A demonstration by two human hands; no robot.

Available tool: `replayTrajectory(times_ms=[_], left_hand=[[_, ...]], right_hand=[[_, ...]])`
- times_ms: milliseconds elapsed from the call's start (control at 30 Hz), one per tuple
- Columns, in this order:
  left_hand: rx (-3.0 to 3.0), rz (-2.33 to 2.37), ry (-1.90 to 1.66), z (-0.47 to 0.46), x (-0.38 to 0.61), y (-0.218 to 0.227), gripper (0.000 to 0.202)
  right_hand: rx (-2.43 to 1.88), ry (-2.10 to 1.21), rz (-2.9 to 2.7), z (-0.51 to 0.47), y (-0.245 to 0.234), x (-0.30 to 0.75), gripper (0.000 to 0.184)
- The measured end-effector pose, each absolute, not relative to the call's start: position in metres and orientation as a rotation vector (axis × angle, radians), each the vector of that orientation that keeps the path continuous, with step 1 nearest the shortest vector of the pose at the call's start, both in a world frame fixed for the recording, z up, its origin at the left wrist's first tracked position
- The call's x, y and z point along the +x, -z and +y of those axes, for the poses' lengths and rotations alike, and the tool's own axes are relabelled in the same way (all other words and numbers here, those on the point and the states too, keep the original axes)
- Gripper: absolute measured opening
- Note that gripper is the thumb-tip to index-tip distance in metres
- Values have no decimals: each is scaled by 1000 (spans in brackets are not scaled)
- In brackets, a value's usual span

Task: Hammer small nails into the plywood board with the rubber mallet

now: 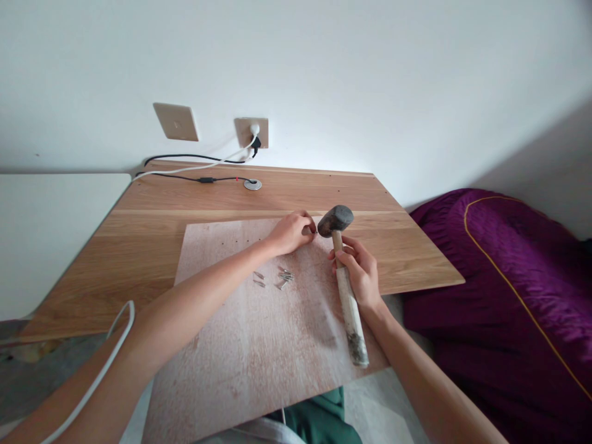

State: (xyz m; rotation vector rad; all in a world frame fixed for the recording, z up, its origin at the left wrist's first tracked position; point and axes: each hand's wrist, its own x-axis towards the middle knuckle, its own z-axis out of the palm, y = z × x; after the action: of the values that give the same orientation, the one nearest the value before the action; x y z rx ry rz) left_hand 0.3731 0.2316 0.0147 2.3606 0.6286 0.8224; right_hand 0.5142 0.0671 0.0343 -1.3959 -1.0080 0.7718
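Observation:
A pinkish plywood board lies on a wooden desk. My right hand is closed round the pale wooden handle of a hammer, whose dark head hovers near the board's far edge. My left hand is pinched just left of the hammer head, fingers closed on something too small to make out, possibly a nail. Several loose nails lie on the board below my left hand.
A white cable drapes over my left forearm. Black and white cords run along the desk's back edge to a wall socket. A purple bedspread lies to the right; a white surface stands at left.

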Motion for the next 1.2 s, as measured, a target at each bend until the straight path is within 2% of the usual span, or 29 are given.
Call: replayTrajectory(times_ms=[467, 867, 1200], left_hand=[[2357, 665, -796, 231, 373, -16, 12], [2333, 639, -825, 230, 372, -19, 2], [2328, 616, -837, 230, 373, -19, 4]], right_hand=[[-1422, -768, -1031, 67, -33, 516, 40], [-1420, -741, -994, 68, -32, 517, 40], [-1400, -780, -951, 67, -34, 515, 42]])
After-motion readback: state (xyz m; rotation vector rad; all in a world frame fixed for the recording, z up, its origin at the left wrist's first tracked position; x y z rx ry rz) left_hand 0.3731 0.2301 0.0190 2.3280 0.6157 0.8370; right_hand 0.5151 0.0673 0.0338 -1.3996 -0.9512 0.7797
